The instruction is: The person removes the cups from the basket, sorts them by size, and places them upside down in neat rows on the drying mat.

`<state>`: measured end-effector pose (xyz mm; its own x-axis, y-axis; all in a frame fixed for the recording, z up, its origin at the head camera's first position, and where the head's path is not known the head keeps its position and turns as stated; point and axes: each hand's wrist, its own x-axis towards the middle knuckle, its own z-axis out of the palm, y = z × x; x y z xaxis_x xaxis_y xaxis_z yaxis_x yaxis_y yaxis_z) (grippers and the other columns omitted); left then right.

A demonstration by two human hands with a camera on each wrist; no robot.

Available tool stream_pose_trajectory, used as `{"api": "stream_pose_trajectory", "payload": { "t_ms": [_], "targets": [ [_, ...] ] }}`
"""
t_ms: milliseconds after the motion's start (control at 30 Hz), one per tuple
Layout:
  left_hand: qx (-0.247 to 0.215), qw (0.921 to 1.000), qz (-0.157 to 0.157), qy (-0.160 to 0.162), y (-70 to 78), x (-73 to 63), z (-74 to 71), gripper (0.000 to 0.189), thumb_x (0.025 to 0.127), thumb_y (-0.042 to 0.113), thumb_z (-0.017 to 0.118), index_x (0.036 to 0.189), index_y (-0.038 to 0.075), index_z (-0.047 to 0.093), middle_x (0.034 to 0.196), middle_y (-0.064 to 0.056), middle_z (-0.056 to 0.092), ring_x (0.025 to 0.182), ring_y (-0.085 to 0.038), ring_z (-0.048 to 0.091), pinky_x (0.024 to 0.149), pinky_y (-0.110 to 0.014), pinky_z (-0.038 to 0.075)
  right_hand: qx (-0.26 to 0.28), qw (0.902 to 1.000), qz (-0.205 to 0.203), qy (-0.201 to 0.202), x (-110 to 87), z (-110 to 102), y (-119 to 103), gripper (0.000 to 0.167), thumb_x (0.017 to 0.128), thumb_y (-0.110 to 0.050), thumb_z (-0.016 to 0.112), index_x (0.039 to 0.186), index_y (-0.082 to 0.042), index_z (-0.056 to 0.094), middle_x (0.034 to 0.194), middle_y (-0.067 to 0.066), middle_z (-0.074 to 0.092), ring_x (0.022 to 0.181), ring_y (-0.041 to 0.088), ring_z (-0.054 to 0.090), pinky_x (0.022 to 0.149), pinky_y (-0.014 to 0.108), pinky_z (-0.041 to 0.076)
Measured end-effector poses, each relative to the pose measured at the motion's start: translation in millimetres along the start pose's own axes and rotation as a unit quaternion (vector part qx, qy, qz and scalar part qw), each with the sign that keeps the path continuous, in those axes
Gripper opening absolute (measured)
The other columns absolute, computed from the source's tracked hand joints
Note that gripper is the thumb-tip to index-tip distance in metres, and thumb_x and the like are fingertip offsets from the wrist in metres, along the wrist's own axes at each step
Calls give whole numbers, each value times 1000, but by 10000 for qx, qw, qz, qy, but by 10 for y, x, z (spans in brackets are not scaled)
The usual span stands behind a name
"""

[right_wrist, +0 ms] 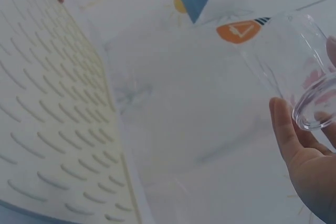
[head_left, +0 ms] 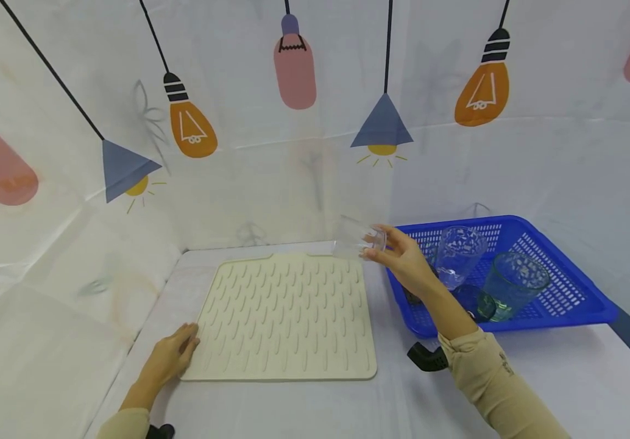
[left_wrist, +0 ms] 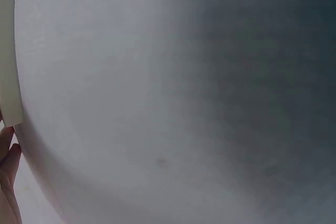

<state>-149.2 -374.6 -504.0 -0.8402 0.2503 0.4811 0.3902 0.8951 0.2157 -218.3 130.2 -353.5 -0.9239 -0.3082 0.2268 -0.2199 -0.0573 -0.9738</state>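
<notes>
– Quick, what's your right hand up to?
– It's got a clear glass! Fingers and thumb clamped on its right end, the glass tipped sideways, the other end pointing left.
– And where is that, exactly?
– Up off the white table, by the far right corner of the cream mat. My right wrist view shows a gap between glass and mat.
– Over to your left hand, then!
– It's at the mat's left edge, towards the near corner, fingers close together and touching. Am I pinching the edge or just resting on it? I can't tell; my left wrist view catches only a bit of hand and a strip of mat at its side.
– What's over on the right?
– A blue basket, just past my right wrist. There's a patterned clear tumbler in it, a blue-green glass to the right of that, and a dark blue glass down low between them, partly covered.
– And at the far side?
– A pale backdrop, printed with hanging lamps and orange bulbs!
</notes>
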Motion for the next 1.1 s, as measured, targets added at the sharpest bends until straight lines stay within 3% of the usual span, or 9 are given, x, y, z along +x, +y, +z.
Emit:
{"api": "stream_pose_trajectory", "payload": {
  "t_ms": [200, 500, 667, 800, 1100],
  "targets": [
    [28, 10000, 65, 44, 8, -2, 33, 38, 74, -5, 72, 111, -8, 63, 105, -33, 63, 96, -48, 61, 76, -57, 52, -336, 9993, 151, -39, 154, 32, -17, 65, 87, -15, 68, 143, -9, 36, 137, 16, 48, 121, 26, 50, 94, 26, 49],
    [83, 9999, 120, 43, 15, -1, 29, 40, 76, -6, 70, 114, -9, 61, 107, -36, 60, 93, -50, 61, 74, -57, 52, -151, 9994, 189, -233, 377, 67, 23, 61, 87, -13, 68, 141, -7, 39, 131, 21, 51, 116, 22, 54, 98, 33, 48],
    [82, 9996, 236, 128, 5, -18, 25, 40, 74, -10, 68, 113, -9, 62, 105, -35, 61, 92, -49, 62, 73, -56, 53, -594, 9976, 201, -295, 507, 103, 59, 63, 86, -23, 69, 140, -10, 41, 126, 16, 54, 118, 25, 51, 101, 41, 45],
    [158, 9991, 295, 263, -2, -32, 33, 41, 72, -12, 68, 113, -9, 62, 104, -34, 62, 91, -48, 62, 72, -56, 53, -669, 9970, 121, -371, 612, 158, 89, 62, 85, -21, 69, 139, -9, 42, 122, 15, 56, 116, 27, 52, 99, 41, 46],
    [247, 9993, 133, 253, -7, -67, 36, 39, 76, -9, 65, 115, -9, 61, 106, -35, 61, 93, -49, 61, 73, -58, 52, -569, 9961, 84, -675, 802, 288, 139, 62, 85, -18, 69, 139, -6, 42, 118, 15, 57, 112, 27, 54, 98, 41, 47]
  ]
}}
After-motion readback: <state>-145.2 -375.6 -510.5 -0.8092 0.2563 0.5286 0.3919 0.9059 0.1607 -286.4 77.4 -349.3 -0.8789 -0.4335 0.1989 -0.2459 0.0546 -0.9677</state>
